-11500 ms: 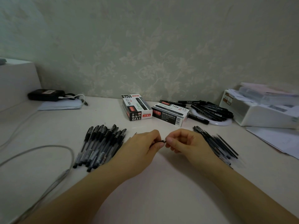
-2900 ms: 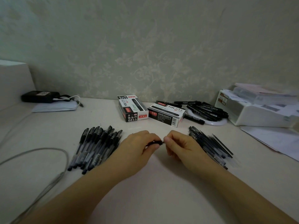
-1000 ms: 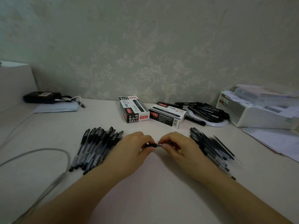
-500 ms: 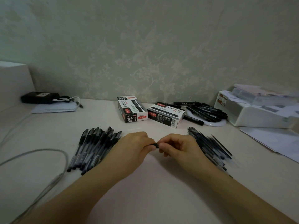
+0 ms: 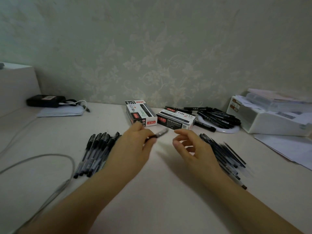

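my left hand (image 5: 133, 149) pinching a blurred pen (image 5: 158, 134) mid-table, my right hand (image 5: 190, 147) just beside it, fingers loosely curled, holding nothing, pen pile (image 5: 96, 152) toward the left edge

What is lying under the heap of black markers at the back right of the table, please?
A white round disc lies under the black markers; only its near rim shows. The markers cover its middle and far side, so what it is cannot be told.

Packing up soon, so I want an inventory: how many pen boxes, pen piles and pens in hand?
Pen boxes: 2
Pen piles: 3
Pen gripped by the left hand: 1
Total: 6
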Demonstrator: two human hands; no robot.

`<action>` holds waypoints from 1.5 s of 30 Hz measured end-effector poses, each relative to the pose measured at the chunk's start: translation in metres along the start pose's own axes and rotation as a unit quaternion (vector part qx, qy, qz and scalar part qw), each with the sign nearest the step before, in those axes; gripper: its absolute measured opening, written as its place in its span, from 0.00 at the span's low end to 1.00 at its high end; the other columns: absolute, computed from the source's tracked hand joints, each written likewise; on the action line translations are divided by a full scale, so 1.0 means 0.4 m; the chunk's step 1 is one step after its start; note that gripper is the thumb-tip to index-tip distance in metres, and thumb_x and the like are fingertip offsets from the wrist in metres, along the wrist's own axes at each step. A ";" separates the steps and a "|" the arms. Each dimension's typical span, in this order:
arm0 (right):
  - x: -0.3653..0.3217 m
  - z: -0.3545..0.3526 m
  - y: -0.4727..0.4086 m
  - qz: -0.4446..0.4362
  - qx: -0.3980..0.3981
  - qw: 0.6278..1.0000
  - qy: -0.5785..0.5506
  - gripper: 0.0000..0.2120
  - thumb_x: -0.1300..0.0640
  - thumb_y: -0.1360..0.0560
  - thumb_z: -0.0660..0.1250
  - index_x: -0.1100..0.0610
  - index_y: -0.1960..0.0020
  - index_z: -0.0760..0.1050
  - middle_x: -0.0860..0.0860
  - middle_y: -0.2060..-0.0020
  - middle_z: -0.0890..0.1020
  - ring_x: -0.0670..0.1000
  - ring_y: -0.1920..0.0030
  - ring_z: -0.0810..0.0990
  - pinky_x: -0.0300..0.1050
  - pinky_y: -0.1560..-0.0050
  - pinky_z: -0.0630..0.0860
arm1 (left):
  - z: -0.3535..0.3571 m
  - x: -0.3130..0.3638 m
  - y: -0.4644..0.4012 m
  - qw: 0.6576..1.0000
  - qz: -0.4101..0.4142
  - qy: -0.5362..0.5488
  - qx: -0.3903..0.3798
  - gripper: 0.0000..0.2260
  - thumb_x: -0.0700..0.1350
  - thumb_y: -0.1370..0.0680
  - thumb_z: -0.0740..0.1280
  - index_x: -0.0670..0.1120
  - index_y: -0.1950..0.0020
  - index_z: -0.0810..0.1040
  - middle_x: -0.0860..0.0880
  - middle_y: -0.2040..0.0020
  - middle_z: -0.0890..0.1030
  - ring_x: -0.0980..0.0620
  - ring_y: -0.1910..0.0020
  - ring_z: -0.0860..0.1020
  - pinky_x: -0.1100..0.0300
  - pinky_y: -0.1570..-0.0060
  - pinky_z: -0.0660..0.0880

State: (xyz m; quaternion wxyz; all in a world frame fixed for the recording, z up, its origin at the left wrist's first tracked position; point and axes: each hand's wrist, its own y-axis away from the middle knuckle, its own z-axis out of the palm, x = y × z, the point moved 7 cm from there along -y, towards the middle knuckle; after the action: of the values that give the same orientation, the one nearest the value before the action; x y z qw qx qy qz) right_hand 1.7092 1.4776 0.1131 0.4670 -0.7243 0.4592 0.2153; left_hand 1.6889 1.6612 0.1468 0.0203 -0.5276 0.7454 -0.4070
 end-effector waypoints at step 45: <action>0.077 -0.099 0.005 0.148 -0.033 0.885 0.440 0.13 0.50 0.19 0.61 0.56 0.40 0.74 0.52 0.45 0.75 0.52 0.46 0.75 0.40 0.55 0.64 | 0.060 -0.014 0.031 0.991 -0.028 -0.024 -0.131 0.05 0.51 0.22 0.63 0.55 0.52 0.79 0.57 0.57 0.73 0.62 0.63 0.70 0.68 0.59 0.67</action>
State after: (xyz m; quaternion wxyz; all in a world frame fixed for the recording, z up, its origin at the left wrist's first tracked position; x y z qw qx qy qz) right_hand 1.7177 1.4283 0.1080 0.1549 -0.6831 0.7123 -0.0440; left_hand 1.6927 1.6532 0.1207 -0.0424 -0.5556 0.7767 -0.2936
